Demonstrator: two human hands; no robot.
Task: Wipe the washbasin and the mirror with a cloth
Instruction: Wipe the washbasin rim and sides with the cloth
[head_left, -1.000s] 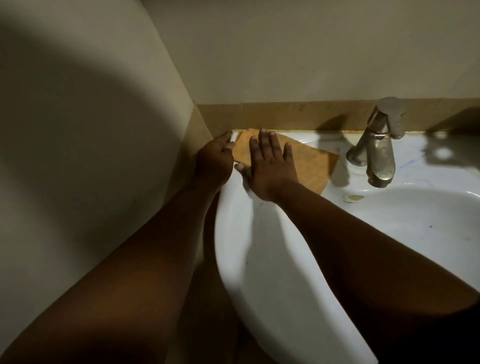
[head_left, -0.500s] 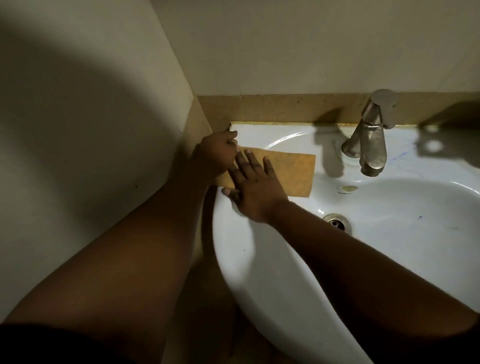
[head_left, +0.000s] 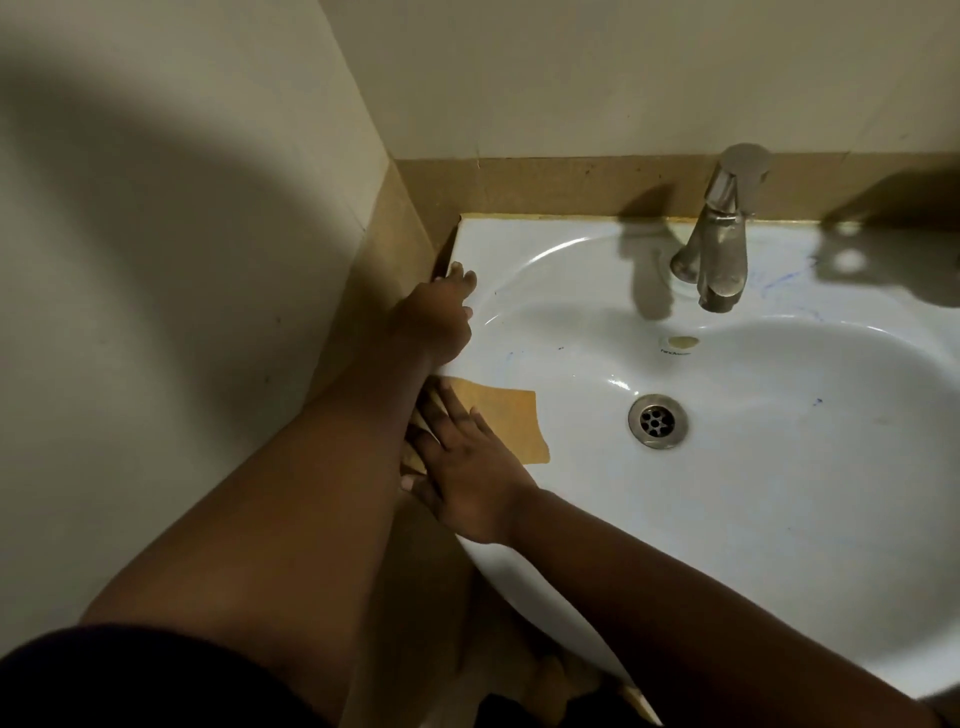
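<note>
Head view shows a white washbasin (head_left: 779, 519) fixed in the corner of two pale walls, with a brown tiled band (head_left: 545, 182) behind it. An orange cloth (head_left: 506, 421) lies flat on the left inner slope of the basin, near the left rim and well apart from the metal drain (head_left: 658, 420). The right hand (head_left: 470, 475) lies on the cloth with the palm down and the fingers spread flat; its grip is released, it presses on the cloth and does not clench it. The left hand (head_left: 439, 317) is on the left rim of the washbasin, further back than the cloth, with fingers curled over the edge, so its grip holds the rim. The left forearm crosses in front of the cloth's left edge and hides that part. A metal tap (head_left: 719, 244) stands at the back of the basin, upright, with its spout over the bowl. Faint blue marks (head_left: 789, 280) are on the surface to the right of the tap. The mirror is not in this view.
</note>
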